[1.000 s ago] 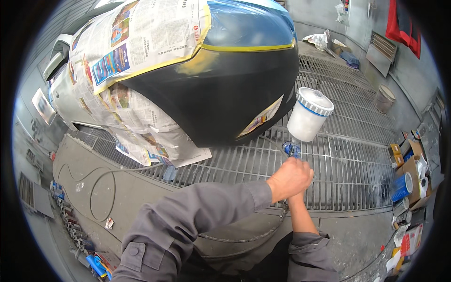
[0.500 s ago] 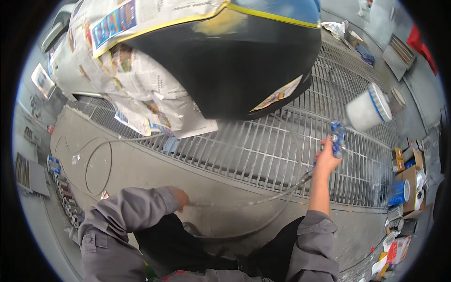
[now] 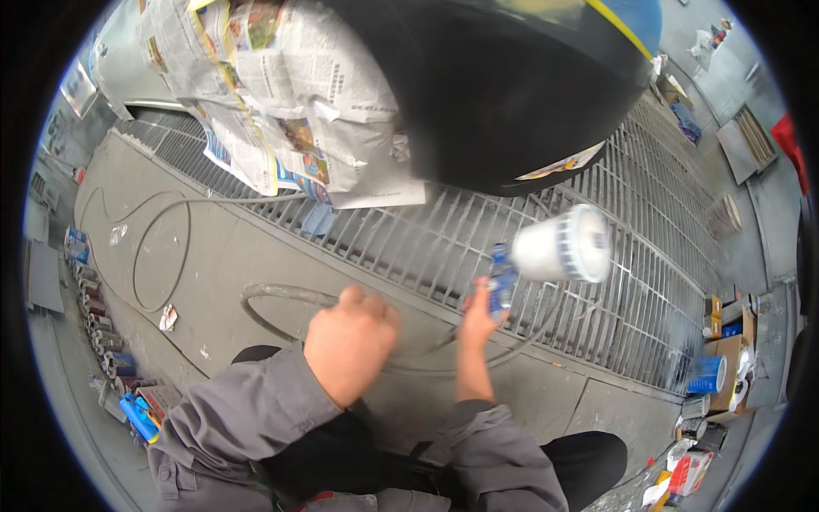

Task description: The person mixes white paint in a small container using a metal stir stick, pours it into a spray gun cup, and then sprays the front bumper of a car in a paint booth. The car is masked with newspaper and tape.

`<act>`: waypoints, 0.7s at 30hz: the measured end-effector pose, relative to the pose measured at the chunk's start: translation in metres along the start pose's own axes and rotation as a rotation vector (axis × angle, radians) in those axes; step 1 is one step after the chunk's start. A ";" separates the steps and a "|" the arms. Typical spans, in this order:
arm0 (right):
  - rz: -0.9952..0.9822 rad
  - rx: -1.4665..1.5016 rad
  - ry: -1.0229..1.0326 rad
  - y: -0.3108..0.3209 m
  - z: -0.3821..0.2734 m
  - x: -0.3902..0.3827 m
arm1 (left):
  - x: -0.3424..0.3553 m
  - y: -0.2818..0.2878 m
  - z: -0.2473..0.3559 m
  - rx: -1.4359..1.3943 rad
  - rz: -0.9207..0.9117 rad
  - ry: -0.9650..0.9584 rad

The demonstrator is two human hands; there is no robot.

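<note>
My right hand [image 3: 479,314] grips a blue spray gun [image 3: 502,277] by its handle. A white cup with a ribbed lid [image 3: 559,247] sits on the gun and leans to the right. My left hand [image 3: 351,337] is closed in front of me, and a grey air hose [image 3: 286,292] runs into it and loops below it toward the gun. Ahead hangs a black car bumper [image 3: 503,94] with a papered light opening, above and apart from the gun. Newspaper masking [image 3: 316,119] covers the car's side and wheel area.
Metal floor grating [image 3: 631,299] runs under the car. More hose [image 3: 188,247] coils on the grey floor at left. Cans [image 3: 90,299] line the left wall. At right stand a cardboard box [image 3: 729,358], a blue can [image 3: 706,374] and a white bucket [image 3: 723,215].
My right hand has brought the spray gun leftward and closer to me. My left hand has risen and come forward with the hose. The view has shifted, so the bumper sits higher and further right.
</note>
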State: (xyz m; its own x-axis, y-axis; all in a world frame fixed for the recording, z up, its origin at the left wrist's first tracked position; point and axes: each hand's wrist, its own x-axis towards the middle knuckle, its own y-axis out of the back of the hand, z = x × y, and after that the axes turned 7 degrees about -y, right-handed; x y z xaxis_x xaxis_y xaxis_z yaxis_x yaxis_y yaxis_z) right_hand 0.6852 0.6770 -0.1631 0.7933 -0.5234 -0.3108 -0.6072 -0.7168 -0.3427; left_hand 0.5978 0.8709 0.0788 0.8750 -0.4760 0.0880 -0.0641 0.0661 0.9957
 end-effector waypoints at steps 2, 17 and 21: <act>-0.128 -0.100 -0.094 -0.015 0.036 -0.038 | -0.005 0.002 0.005 -0.014 0.006 -0.076; -0.033 -0.084 -0.043 -0.041 0.065 -0.042 | -0.027 0.004 0.007 -0.014 0.002 -0.106; -0.194 -0.275 -0.176 -0.047 0.076 -0.062 | -0.030 0.002 0.005 -0.006 -0.013 -0.086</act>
State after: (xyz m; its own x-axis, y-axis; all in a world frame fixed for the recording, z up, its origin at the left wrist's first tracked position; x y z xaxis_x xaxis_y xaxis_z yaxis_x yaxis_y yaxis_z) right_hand 0.6613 0.7779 -0.1948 0.8584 -0.2958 -0.4192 -0.3931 -0.9042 -0.1668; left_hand 0.5686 0.8810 0.0779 0.8314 -0.5502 0.0777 -0.0505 0.0645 0.9966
